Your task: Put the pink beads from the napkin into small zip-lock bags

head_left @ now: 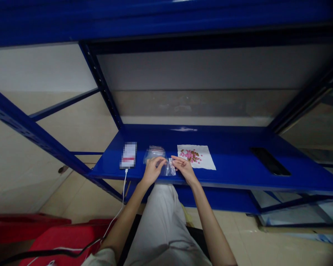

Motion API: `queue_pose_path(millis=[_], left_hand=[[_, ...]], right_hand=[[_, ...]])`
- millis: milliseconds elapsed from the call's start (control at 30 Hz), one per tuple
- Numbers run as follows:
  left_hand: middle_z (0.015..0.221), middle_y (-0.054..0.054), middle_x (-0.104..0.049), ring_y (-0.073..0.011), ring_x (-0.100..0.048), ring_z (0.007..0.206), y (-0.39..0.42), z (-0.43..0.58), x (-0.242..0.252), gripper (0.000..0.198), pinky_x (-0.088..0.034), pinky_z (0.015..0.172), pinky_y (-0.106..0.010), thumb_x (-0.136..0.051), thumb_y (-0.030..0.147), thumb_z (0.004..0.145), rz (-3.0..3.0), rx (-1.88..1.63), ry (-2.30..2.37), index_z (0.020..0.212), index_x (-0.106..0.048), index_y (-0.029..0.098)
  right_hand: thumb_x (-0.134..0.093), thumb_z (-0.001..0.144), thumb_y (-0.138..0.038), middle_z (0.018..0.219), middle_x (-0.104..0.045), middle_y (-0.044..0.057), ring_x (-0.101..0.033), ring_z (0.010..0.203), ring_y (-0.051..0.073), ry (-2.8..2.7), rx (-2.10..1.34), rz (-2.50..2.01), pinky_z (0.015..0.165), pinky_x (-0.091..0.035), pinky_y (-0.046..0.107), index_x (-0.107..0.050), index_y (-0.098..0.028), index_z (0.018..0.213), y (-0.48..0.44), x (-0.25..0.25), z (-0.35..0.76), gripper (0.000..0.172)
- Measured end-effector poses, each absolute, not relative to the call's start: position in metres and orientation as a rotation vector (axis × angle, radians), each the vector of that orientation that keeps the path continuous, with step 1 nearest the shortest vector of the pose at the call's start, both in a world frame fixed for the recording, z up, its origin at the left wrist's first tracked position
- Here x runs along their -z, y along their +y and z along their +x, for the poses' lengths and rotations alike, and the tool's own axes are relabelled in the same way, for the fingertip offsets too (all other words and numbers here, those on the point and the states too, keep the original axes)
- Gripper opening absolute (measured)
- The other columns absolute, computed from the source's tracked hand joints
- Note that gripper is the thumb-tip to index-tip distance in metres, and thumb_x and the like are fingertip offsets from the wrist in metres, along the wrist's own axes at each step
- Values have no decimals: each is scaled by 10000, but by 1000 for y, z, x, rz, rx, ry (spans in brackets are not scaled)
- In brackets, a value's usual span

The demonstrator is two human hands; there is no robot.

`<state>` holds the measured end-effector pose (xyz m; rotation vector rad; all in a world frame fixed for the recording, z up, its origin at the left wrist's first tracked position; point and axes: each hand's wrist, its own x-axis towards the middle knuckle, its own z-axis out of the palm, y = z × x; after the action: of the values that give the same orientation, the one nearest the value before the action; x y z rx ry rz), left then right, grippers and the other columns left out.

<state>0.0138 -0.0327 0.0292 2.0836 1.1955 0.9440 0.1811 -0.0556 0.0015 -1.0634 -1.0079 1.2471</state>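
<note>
My left hand (153,168) and my right hand (184,167) meet over the front of a blue metal shelf (233,166). Both pinch a small clear plastic bag (170,168) between them. Behind the left hand lies a pile of more clear bags (154,151). Just right of my right hand a white paper sheet (204,159) carries a heap of small pink and brownish pills (192,154).
A white phone (128,155) lies on the shelf at the left, with a white cable (124,192) hanging down from it. A black flat device (269,161) lies at the right. Blue rack posts (101,83) frame the bay. Red plastic crates (61,236) stand at the lower left.
</note>
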Motion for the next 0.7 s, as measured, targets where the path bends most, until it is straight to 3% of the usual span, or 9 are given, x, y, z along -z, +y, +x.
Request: queue_pose_path(millis=[67,167,267,400,533,700], left_hand=[[1039,-30,-655,-185,-562,1017,-31,13,-25,260,-337,933,-368,-426,331,863,2221,-906,1261,1063,-565,240],[1123,-46,-624,-171,-525,1096,-28,11,-19,374,-277,987,-402,-356,336,893,2288,-760,1273,1252,-410,245],[1131,-51,-619,-166,-506,1125,-28,12,-19,360,-229,1021,-418,-311,324,909,2290,-766,1309,1237,-431,236],[1238,-51,-544,-196,-430,1202,-38,22,-29,391,-255,1016,-407,-443,365,855,2331,-912,1208,1230,-453,254],[947,-36,-669,-198,-591,920,-51,39,-27,306,-394,877,-360,-591,371,756,2157,-930,1103,1026,-594,228],[721,-5,-655,-146,-607,689,-48,48,-18,150,-447,678,-254,-633,298,706,1753,-990,988,776,-597,170]], right_hand=[[-723,612,-357,725,-703,23,-622,622,138,-993,-1302,-1042,568,-470,246,-649,-182,1047,-61,-4,185,475],[-742,588,-362,724,-711,35,-642,653,161,-962,-1334,-1036,624,-499,286,-641,-173,1063,-69,-7,188,522],[-763,557,-361,706,-713,38,-644,633,171,-910,-1314,-1056,638,-509,311,-648,-159,1049,-72,-7,186,544],[-779,531,-341,664,-705,15,-628,583,157,-845,-1267,-1088,638,-510,311,-661,-157,1022,-69,-4,182,538],[-784,519,-323,640,-701,13,-628,572,157,-810,-1231,-1098,631,-512,303,-666,-157,1006,-70,-3,180,527],[-759,573,-329,622,-690,-1,-618,540,128,-872,-1330,-1056,602,-512,266,-653,-161,1033,-76,-5,188,501]])
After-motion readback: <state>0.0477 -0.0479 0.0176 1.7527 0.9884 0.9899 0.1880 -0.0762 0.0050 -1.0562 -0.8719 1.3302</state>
